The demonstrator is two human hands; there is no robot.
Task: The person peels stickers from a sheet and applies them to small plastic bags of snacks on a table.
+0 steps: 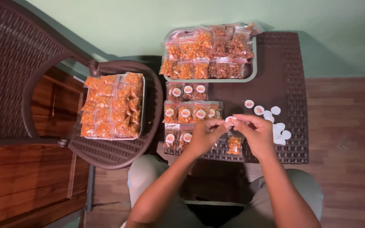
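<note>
The round sticker (230, 120) is held between the two hands, just above the near edge of the dark woven table (292, 63); it is white with an orange middle. The left hand (205, 134) pinches it at its left side with thumb and fingertips pressed together; the right hand (256, 131) pinches it from the right side in the same manner, the other fingers curled. Whether the backing paper is already off the sticker, I cannot tell; it is too small.

Directly under the hands lies one small clear packet of orange snack (234, 145), without a label; to the left of it lie rows of labelled packets (186, 113), close together and some touching. To the right lie loose round stickers and white backing discs (275, 122), scattered near the right hand. Further back stands a metal tray (252, 74) heaped with unlabelled packets; on the chair (119, 154) to the left sits a second tray full of packets (113, 105).

In my judgement, the sticker could fold and stick to itself or to a fingertip, because both hands grip it at its edges; it could also fall among the loose discs and be confused with them; the forearm may push the near packets off the table edge.
</note>
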